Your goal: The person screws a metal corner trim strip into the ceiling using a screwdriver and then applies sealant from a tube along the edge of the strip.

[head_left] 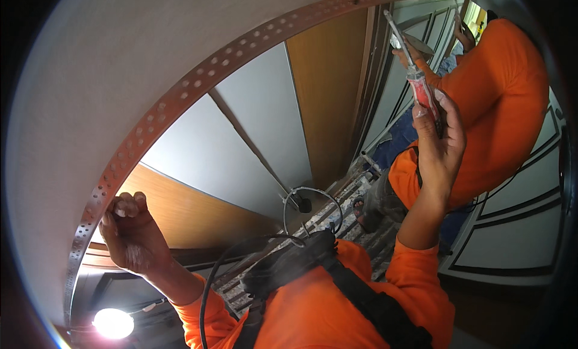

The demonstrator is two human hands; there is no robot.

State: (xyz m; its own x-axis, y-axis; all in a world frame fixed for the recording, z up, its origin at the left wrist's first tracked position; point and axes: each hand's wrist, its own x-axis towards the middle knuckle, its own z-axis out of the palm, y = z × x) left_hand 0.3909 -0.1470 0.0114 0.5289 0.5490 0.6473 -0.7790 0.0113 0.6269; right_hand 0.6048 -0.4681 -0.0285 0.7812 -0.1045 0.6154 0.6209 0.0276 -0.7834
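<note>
A perforated reddish-brown metal strip curves along the edge of a pale ceiling surface. My left hand is raised against the strip's lower left part, its fingers curled and pressed together. Whatever they hold, if anything, is hidden. White dust or paste marks its fingers and palm. On the right, my right hand is wrapped round the handle of a screwdriver. The handle is red and dark with pale smears, and its long shaft points up and left toward the strip, its tip apart from it.
Close on my right, a co-worker in orange reaches up, one hand by a round pale dish. A bright lamp shines at lower left. White and wood wall panels stand below the strip. A metal hoop rises above the ridged, spattered platform.
</note>
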